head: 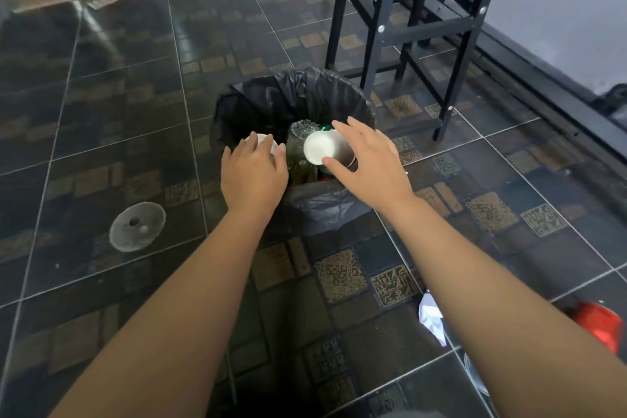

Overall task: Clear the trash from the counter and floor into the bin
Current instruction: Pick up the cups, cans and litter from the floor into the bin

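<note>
A bin lined with a black bag [258,102] stands on the dark tiled floor in the middle of the view. Both my hands are over its opening. My left hand [252,173] holds a white paper cup [264,141] above the bin's left rim. My right hand [366,163] holds a second white cup [320,148] on its side between thumb and forefinger, its base facing me, above the bin's centre. Inside the bin lie a clear plastic cup [302,131] and other rubbish.
A clear plastic lid [137,226] lies on the floor left of the bin. Crumpled white paper [431,319], a red object [597,324] and a clear ring-shaped piece [475,375] lie at the lower right. Black stool frames [407,27] stand behind the bin by the wall.
</note>
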`<state>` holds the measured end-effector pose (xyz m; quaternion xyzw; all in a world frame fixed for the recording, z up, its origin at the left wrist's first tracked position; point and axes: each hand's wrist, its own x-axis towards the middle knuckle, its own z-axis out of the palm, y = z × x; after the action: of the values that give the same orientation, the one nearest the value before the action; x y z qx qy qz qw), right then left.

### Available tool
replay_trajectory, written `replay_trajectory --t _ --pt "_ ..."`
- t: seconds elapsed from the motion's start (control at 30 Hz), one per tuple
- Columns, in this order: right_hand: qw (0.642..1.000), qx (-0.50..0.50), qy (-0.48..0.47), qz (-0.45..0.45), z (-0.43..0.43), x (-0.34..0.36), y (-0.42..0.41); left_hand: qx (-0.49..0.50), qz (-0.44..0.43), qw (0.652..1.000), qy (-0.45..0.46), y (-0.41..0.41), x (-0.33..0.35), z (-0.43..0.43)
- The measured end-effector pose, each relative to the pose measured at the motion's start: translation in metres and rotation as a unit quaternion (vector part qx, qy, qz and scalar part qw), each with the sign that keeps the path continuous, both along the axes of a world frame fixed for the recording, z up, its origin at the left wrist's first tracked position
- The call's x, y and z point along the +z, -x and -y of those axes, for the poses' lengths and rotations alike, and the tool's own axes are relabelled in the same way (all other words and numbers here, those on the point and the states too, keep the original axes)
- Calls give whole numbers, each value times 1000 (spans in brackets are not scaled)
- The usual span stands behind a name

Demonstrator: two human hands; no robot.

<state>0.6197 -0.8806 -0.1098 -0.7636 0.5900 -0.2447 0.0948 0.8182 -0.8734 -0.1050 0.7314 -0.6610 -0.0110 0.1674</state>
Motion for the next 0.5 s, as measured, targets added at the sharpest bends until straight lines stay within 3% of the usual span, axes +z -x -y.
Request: replay_trajectory --t 0.27,0.5 --pt "999 10 -4 -44 -15 -3 28 -33 29 999 19 28 -12 -22" --pt "997 -66 -24 -21 -55 -10 86 -185 68 979 58 96 -23 -52"
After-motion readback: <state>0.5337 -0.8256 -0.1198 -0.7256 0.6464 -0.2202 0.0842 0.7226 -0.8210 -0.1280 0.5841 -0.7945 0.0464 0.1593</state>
